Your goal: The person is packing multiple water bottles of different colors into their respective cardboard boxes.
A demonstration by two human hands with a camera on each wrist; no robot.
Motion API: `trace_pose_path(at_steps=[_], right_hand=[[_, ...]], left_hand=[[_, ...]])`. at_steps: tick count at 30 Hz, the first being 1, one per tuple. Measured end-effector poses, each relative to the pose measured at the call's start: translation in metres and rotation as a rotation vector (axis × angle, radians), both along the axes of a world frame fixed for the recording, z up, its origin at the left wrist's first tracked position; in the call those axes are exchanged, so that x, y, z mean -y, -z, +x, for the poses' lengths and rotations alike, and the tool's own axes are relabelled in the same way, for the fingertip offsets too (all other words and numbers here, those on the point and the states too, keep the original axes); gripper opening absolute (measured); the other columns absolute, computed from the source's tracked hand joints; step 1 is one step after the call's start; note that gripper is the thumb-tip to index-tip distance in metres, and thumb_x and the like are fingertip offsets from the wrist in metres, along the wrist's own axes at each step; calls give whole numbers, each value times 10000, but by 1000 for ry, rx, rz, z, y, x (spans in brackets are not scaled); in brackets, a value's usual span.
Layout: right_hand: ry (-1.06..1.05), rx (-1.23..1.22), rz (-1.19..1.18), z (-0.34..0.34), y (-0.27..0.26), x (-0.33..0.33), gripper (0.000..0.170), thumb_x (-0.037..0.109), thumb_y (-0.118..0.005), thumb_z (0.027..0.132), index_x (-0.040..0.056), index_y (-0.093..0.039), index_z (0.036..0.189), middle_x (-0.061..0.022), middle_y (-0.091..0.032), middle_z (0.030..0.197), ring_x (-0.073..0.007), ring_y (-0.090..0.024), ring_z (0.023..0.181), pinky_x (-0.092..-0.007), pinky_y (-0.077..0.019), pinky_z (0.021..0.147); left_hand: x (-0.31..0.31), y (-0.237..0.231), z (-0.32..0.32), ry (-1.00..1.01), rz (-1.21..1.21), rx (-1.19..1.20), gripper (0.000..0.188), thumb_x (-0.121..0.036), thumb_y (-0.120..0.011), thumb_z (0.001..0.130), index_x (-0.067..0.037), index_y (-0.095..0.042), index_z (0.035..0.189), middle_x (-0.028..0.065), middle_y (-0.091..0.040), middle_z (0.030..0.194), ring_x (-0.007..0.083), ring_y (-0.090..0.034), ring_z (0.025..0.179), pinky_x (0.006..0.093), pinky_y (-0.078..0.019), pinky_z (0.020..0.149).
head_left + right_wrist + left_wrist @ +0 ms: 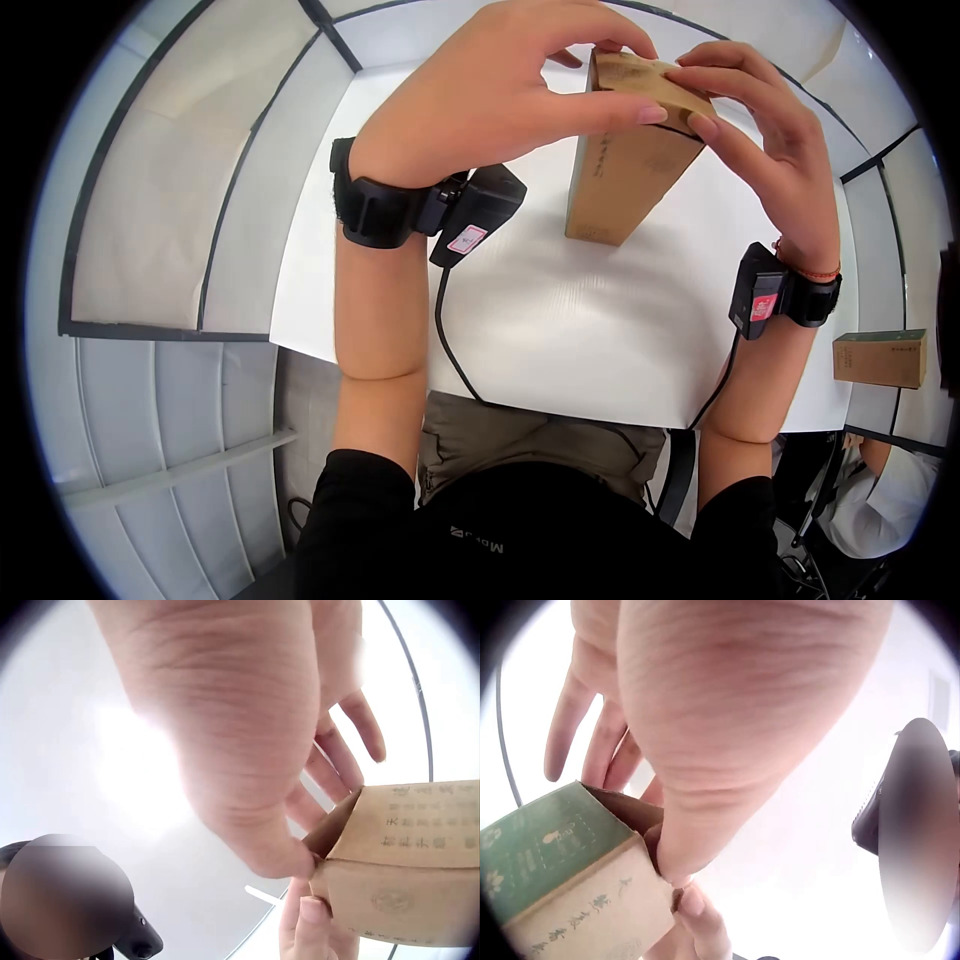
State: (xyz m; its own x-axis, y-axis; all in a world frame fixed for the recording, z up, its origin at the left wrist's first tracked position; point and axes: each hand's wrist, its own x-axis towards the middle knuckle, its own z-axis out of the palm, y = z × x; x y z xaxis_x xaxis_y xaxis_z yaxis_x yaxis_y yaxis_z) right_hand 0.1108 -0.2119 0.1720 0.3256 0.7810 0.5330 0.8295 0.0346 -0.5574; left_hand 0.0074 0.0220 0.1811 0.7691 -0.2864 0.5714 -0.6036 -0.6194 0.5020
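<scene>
A tall brown cardboard box (635, 170) stands upright on the white table, with printed characters on its sides. One side of the box (559, 844) is green with pale floral print. Both hands are at its top end, where the lid flap (650, 82) sits slightly raised with a dark gap under its edge. My left hand (500, 90) grips the flap from the left, thumb along the near edge and a finger at the far edge. From the right, my right hand (775, 125) pinches the flap, thumb at the near corner and fingers on top.
The white table (540, 330) spreads around the box, with pale panels (190, 150) in dark frames beyond it. Another cardboard box (880, 358) is at the far right. Cables hang from both wrist cameras. Another person's white sleeve (880, 510) shows at lower right.
</scene>
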Motion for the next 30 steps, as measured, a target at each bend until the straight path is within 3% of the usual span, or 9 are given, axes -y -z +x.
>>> trace_pose_path(at_steps=[8,11,17,21,24,26,30], right_hand=[[11,-5,-7,0,1,5,248,66,-664,916,15,-744,1144,-117,-623,1241,-245,-584,1174,-369,-449,1007],[-30,-13,-26,-1,-1,5,243,60,-655,923,16,-746,1143,-124,-623,1241,-249,-588,1173,-371,-450,1008],[-51,-78,-26,-5,0,1,218,65,-644,931,-3,-725,1122,-126,-605,1283,-252,-588,1181,-375,-446,1022],[-21,-67,-5,-4,7,-6,246,80,-637,941,-3,-681,1169,-122,-583,1327,-238,-578,1210,-378,-438,1041],[-23,-206,-19,-1,12,-8,340,107,-641,952,4,-617,1274,-107,-594,1326,-216,-569,1226,-362,-450,1035],[-50,-363,-37,1,13,-5,376,126,-647,954,5,-593,1306,-98,-604,1318,-213,-568,1226,-353,-456,1029],[-33,-417,-50,0,17,-3,454,162,-642,961,16,-542,1378,-101,-596,1336,-209,-548,1252,-345,-445,1037]], left_hand=[[3,1,1,-13,-45,-49,293,-269,-729,922,-17,-583,954,80,-576,951,189,-540,894,327,-475,842],[-3,14,12,37,-41,-28,248,-246,-690,950,-30,-570,963,62,-566,938,179,-524,887,314,-465,854],[11,18,11,178,-306,-230,240,-252,-663,967,-34,-562,990,37,-557,933,144,-500,877,301,-453,839],[6,13,8,78,-205,-307,303,-287,-694,950,-30,-556,1034,50,-561,938,137,-491,875,303,-452,833],[6,4,6,58,-206,-410,396,-327,-719,932,-29,-532,1114,85,-598,1008,177,-551,964,334,-469,900],[6,17,13,81,-251,-337,467,-335,-737,917,-22,-509,1178,126,-600,1109,219,-565,1070,362,-466,961],[17,15,5,4,-306,-329,607,-340,-783,875,-7,-471,1276,187,-560,1271,288,-538,1233,412,-444,1043]])
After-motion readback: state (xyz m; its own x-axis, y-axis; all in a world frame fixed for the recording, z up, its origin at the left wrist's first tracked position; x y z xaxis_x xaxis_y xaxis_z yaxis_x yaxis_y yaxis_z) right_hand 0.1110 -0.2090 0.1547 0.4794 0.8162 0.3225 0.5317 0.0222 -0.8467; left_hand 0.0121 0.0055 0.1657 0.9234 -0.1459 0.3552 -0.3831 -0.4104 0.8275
